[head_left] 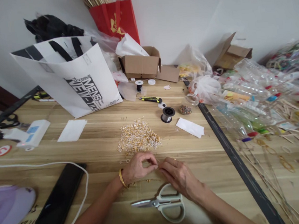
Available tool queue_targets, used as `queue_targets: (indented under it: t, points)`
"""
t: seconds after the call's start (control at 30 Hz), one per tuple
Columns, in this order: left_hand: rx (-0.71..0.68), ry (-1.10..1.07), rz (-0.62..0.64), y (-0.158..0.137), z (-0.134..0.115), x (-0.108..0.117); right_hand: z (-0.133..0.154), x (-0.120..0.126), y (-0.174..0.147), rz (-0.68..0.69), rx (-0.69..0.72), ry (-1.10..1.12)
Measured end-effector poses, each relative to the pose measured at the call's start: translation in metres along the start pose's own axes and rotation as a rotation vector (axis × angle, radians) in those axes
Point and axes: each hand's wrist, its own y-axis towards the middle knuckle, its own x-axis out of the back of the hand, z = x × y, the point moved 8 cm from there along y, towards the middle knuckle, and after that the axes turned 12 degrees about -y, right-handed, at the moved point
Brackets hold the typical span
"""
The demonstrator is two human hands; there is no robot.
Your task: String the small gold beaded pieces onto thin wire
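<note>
My left hand (140, 166) and my right hand (179, 176) meet at the fingertips above the table, each closed in a pinch. Whatever lies between the fingers is too small to make out. Just beyond them spreads a heap of small gold and clear beads (138, 136). A thin gold chain (148, 180) lies below my left hand, near the gold bracelet (122, 179) on that wrist. Scissors with pale handles (162, 204) rest closer to me, blades pointing left, partly under my right hand.
A spool of wire (167, 114), a yellow utility knife (150, 99) and a bead jar (185, 108) stand behind the heap. At left are a black phone (59, 197), a white cable (87, 183) and a power strip (34, 134). Plastic bottles (234, 118) crowd the right.
</note>
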Motion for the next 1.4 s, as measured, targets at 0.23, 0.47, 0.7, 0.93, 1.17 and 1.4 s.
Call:
queue_targets:
  t: [0.23, 0.47, 0.7, 0.93, 1.17, 1.4]
  points:
    - [0.012, -0.026, -0.016, 0.004, -0.007, 0.001, -0.009, 0.008, 0.002, -0.023, -0.019, -0.114]
    - [-0.030, -0.036, -0.126, 0.012, -0.021, 0.016, -0.008, 0.032, 0.023, -0.055, -0.001, -0.274]
    - [-0.036, -0.038, -0.163, 0.013, -0.028, 0.021, -0.012, 0.041, 0.031, -0.086, 0.015, -0.195]
    - [-0.048, -0.053, -0.140, 0.017, -0.023, 0.018, -0.018, 0.041, 0.027, -0.077, 0.006, 0.011]
    - [-0.022, -0.053, -0.167, 0.017, -0.015, 0.018, -0.022, 0.032, 0.024, -0.065, -0.026, 0.052]
    - [-0.018, -0.026, -0.173, 0.014, -0.005, 0.013, -0.026, 0.015, 0.025, -0.055, -0.099, 0.171]
